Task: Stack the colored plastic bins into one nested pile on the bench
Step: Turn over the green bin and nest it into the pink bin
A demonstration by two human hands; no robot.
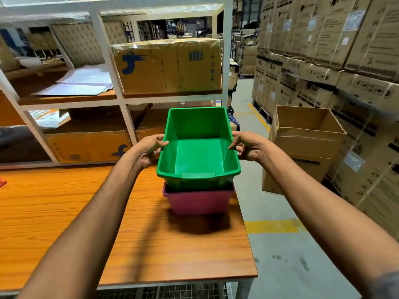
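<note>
At the long sides of the green bin (198, 147) I have both hands clamped — my left hand (149, 151) pinches the left rim with the thumb hooked over the edge, my right hand (246, 147) mirrors it on the right rim, fingers curled under the lip. The bin hangs level between the two, mouth up, its long axis running straight away from me, so neither hand is nearer than the other.

Directly beneath it sits the pink bin (198, 200), resting on the desk (75, 212) near its right edge and lined up the same way. The green base is already inside the pink mouth, though a band of green wall shows above the pink rim — I judge it only partly seated. The move ahead looks like a straight push down, keeping both sides even so it does not jam.

At the far left edge of the desk a sliver of something orange-red (2, 182) peeks in; I cannot tell whether it is another bin.
</note>
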